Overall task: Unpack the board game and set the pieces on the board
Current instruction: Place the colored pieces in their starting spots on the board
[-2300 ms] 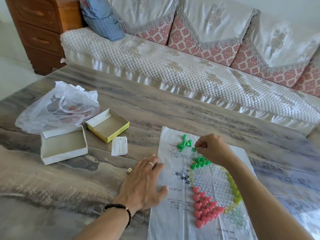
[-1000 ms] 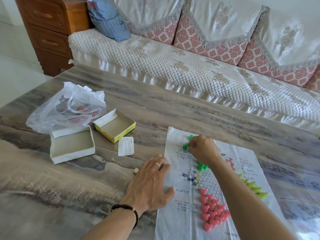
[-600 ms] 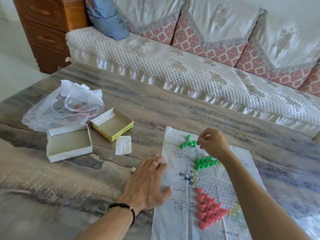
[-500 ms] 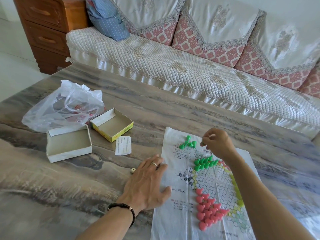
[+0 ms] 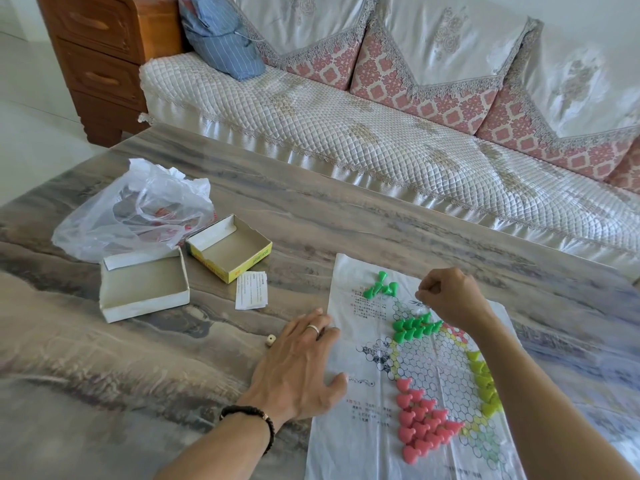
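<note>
Pink pieces (image 5: 423, 424): a packed triangle at 6 o'clock on the board, nearest the camera.
Board (image 5: 360, 431): a thin printed sheet lying flat on the table (image 5: 104, 393), at 5 o'clock in view.
Yellow-green pieces (image 5: 485, 386): a row along the board's 3 o'clock edge, beside the right forearm.
Left hand (image 5: 298, 368): palm down, grip released, fingers spread over the board's 9 o'clock edge; ring and dark bracelet visible.
Die (image 5: 270, 339): on the table just beside the left hand, at its 10 o'clock.
Green pieces (image 5: 414, 329): a cluster on the board's 12 o'clock point.
Right hand (image 5: 450, 296): raised above the board's far end, grip clenched, fingertips pinched; I cannot tell whether it holds anything.
Loose green pieces (image 5: 381, 289): a small heap at 11 o'clock of the board, near the right hand.
Paper slip (image 5: 251, 290): flat on the table.
Box halves (image 5: 145, 285): two open trays at 10 o'clock.
Plastic bag (image 5: 135, 209): crumpled, farthest.
</note>
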Motion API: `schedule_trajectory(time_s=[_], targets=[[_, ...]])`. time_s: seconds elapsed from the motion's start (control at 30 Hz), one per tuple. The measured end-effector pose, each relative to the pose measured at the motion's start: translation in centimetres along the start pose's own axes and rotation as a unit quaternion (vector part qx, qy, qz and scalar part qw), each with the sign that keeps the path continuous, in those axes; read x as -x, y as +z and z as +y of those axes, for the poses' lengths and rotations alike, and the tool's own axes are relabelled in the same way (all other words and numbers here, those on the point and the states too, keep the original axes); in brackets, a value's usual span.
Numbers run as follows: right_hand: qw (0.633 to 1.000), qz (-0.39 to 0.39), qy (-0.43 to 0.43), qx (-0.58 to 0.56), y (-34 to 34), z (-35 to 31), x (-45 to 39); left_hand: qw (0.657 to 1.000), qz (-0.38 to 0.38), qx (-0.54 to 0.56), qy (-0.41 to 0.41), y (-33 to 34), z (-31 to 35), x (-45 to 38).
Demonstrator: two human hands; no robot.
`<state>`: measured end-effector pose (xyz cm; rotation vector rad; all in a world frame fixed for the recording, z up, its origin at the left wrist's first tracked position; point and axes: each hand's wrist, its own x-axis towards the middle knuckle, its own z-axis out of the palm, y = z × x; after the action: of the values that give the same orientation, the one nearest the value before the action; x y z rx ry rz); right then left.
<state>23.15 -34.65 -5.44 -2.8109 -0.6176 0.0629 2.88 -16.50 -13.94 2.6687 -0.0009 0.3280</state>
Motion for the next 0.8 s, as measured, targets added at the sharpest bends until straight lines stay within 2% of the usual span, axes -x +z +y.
schedule_trajectory(time_s=[0.3, 0.8], targets=[[0.997, -0.045, -0.014, 0.059, 0.3, 0.8, -0.6, 1.0, 0.001, -0.003, 0.0, 0.2, -0.1, -0.1], [0.993, -0.087, -0.018, 0.077, 1.8, 1.5, -1.1, 1.0, -0.004, -0.006, -0.001, 0.1, -0.1, 0.0]])
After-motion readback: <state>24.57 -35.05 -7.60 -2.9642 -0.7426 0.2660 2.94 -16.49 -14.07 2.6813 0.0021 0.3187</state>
